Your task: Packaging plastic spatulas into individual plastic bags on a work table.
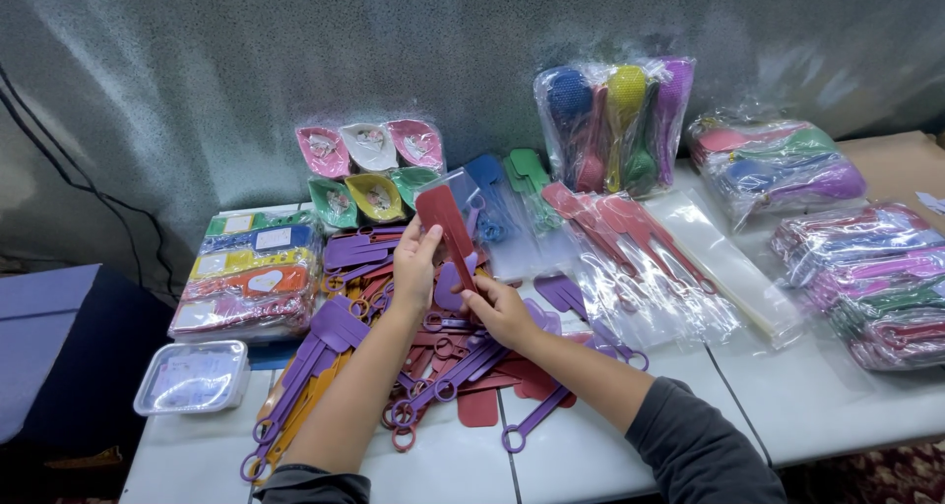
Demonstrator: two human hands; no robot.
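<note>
My left hand point(415, 264) and my right hand point(497, 307) together hold a dark red plastic spatula point(448, 223) upright above the table. A clear plastic sleeve point(463, 191) sits over its upper end. The left hand pinches the spatula's left edge, while the right hand grips its lower handle. Under my hands lies a loose heap of purple, red and orange spatulas point(394, 366) with ring handles.
The white table point(787, 396) carries bagged red spatulas point(630, 248), flat clear bags point(733, 268), bagged coloured spoons point(615, 120), bagged utensils point(773, 164), stacked packets point(876, 278), small heart-shaped dishes point(369, 174), packed coloured boxes point(251, 273) and a clear lidded tub point(192, 376). A grey wall stands behind.
</note>
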